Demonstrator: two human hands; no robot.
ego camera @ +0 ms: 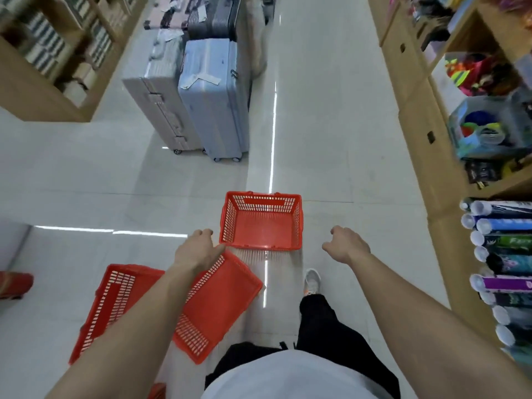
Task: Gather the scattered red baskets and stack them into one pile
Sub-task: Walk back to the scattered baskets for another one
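Observation:
One red basket [260, 221] stands upright on the shop floor straight ahead of me, with nothing in it. A second red basket [218, 300] hangs tilted, close under my left arm. My left hand [197, 249] has its fingers curled at that basket's far corner, with the thumb lying along the rim; the grip itself is hidden under the hand. My right hand [347, 246] hovers to the right of the standing basket, fingers loosely curled and holding nothing. Part of another red object [14, 283] shows at the left edge.
Two upright suitcases [213, 96] stand ahead on the left of the aisle. Wooden shelving [426, 133] with toys and rolled goods lines the right side, and more shelves [57, 90] stand at the far left. My foot [312, 282] is just behind the standing basket.

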